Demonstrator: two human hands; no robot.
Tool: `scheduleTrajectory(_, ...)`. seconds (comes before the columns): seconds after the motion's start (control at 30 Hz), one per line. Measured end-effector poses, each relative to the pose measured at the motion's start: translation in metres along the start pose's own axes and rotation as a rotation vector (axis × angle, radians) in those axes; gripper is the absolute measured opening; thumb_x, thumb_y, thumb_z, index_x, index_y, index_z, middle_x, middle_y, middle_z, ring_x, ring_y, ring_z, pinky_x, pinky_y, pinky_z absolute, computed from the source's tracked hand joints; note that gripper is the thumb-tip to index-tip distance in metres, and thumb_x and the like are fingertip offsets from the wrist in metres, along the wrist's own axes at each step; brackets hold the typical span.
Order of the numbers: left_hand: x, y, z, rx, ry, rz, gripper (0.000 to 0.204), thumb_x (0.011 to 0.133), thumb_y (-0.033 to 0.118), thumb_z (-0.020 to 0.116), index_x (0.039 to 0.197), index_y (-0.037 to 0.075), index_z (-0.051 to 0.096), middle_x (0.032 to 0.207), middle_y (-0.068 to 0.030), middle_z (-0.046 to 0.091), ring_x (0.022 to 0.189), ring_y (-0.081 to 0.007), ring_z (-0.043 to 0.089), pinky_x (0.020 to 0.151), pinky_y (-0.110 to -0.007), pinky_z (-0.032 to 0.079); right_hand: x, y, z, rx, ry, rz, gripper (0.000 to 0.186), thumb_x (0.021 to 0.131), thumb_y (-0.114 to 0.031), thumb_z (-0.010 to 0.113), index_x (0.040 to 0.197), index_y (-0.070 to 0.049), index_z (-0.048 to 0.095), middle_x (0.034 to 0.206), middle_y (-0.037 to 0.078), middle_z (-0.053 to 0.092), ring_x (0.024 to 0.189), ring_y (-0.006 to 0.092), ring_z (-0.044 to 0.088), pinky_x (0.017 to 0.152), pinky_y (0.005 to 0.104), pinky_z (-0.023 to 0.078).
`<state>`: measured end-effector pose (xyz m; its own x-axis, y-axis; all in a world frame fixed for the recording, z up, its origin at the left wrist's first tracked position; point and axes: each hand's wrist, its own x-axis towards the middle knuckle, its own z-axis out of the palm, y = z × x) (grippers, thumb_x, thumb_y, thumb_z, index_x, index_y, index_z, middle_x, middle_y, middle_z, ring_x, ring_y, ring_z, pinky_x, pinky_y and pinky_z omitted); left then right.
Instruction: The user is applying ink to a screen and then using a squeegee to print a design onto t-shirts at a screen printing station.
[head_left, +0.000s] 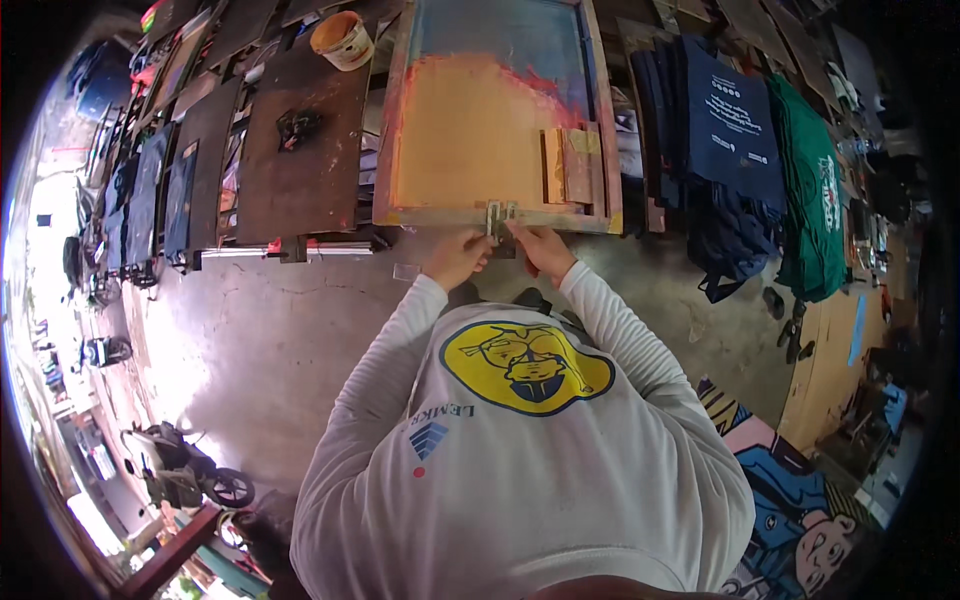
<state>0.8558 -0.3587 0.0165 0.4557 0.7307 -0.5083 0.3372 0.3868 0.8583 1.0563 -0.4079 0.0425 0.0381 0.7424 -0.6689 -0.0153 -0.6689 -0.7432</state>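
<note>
A wooden-framed printing screen [497, 118], smeared orange and red over blue mesh, lies on the long table in front of me. A small metal clamp [499, 216] sits on its near frame edge. My left hand [457, 258] and my right hand [541, 248] meet at that clamp, fingers pinched around it from either side. A squeegee-like wooden block [568, 166] rests on the screen's right part.
A tub of orange ink [343, 40] stands at the far left of the screen. Dark brown boards [305, 150] line the table to the left. Navy and green shirts [740, 130] hang stacked at right. A concrete floor [250, 340] lies below, with a motorbike [185, 475].
</note>
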Motion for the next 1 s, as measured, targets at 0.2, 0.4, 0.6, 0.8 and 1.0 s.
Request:
scheduleTrajectory(0.2, -0.001, -0.004, 0.013, 0.128, 0.071, 0.087, 0.021, 0.097, 0.021, 0.062, 0.095, 0.000, 0.066, 0.083, -0.0047, 0.069, 0.070, -0.0115, 0.065, 0.064, -0.026, 0.055, -0.004, 0.007, -0.003, -0.046, -0.026, -0.049, 0.046, 0.098, -0.045, 0.056, 0.085, -0.002, 0.064, 0.056, 0.004, 0.052, 0.044, 0.0147, 0.051, 0.042, 0.0322, 0.040)
scheduleTrajectory(0.4, 0.000, -0.021, 0.013, 0.049, 0.087, 0.083, 0.018, 0.097, 0.016, 0.060, 0.094, -0.002, 0.065, 0.082, -0.0057, 0.069, 0.070, -0.0117, 0.066, 0.063, -0.025, 0.055, 0.013, 0.030, -0.008, -0.246, -0.085, -0.180, 0.032, 0.097, -0.029, 0.055, 0.089, 0.000, 0.067, 0.064, 0.011, 0.063, 0.049, 0.0196, 0.063, 0.050, 0.0339, 0.050)
scheduleTrajectory(0.6, 0.011, -0.038, 0.014, 0.041, 0.108, 0.098, 0.021, 0.096, 0.018, 0.062, 0.093, -0.003, 0.067, 0.080, -0.0088, 0.071, 0.069, -0.0134, 0.068, 0.063, -0.027, 0.056, 0.025, 0.043, -0.003, -0.270, -0.031, -0.198, 0.024, 0.095, -0.020, 0.055, 0.091, -0.001, 0.070, 0.072, 0.007, 0.067, 0.047, 0.0158, 0.059, 0.046, 0.0310, 0.046)
scheduleTrajectory(0.8, 0.004, -0.028, 0.005, 0.098, 0.028, 0.055, 0.021, 0.095, 0.018, 0.062, 0.094, -0.002, 0.069, 0.079, -0.0082, 0.072, 0.068, -0.0126, 0.068, 0.063, -0.027, 0.055, 0.025, 0.042, -0.022, -0.269, -0.131, -0.159, 0.027, 0.098, -0.025, 0.054, 0.094, -0.002, 0.069, 0.080, 0.005, 0.071, 0.049, 0.0156, 0.061, 0.048, 0.0304, 0.050)
scheduleTrajectory(1.0, -0.002, -0.001, -0.060, 0.048, 0.223, 0.125, 0.021, 0.092, 0.019, 0.068, 0.093, -0.002, 0.071, 0.078, -0.0084, 0.073, 0.068, -0.0117, 0.068, 0.062, -0.027, 0.054, -0.011, 0.003, -0.078, -0.214, -0.143, -0.167, 0.025, 0.099, -0.026, 0.056, 0.095, -0.005, 0.068, 0.081, 0.003, 0.071, 0.053, 0.0123, 0.061, 0.048, 0.0274, 0.050)
